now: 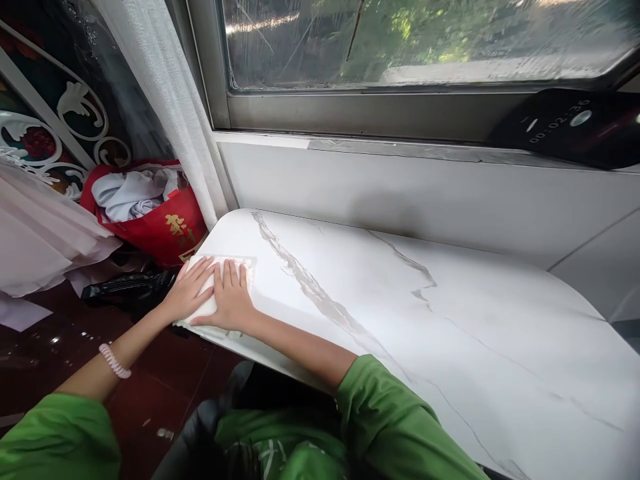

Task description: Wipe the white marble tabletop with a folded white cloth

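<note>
A white folded cloth (206,307) lies at the left end of the white marble-patterned table (380,313), close to its near edge. My left hand (188,293) rests flat on the cloth's left side, fingers stretched out. Beside it, my right hand (232,300) is spread flat over the cloth's right part, its thumb pointing left toward my left hand. Both palms press down on the cloth without gripping it. A pink coiled band (115,361) circles my left wrist. The underside of the cloth is hidden.
A red bag (155,223) stuffed with pale fabric stands left of the table, with a black bag (130,290) below it. A white curtain (165,93) hangs behind. The wall and window frame (350,113) border the far edge. A dark phone-like device (575,127) shows at upper right.
</note>
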The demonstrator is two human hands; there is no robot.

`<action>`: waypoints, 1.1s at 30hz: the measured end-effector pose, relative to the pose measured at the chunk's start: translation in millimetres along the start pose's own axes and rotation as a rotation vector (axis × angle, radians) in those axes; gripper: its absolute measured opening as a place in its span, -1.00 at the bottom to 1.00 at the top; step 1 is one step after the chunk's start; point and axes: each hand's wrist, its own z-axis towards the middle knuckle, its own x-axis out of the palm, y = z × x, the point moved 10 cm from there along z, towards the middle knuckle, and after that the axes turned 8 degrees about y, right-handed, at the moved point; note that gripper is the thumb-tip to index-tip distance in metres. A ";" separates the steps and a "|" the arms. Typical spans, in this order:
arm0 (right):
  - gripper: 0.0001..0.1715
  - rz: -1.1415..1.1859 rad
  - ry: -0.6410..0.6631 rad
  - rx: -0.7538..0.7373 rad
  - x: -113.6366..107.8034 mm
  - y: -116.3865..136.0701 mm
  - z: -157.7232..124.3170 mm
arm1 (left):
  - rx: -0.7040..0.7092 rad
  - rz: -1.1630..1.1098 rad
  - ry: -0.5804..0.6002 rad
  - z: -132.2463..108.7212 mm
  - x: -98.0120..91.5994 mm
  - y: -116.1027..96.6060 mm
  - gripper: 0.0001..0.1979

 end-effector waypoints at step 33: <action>0.50 -0.079 -0.040 0.224 -59.7 -153.9 91.9 | 0.008 -0.084 0.013 200.0 5.5 33.2 -0.51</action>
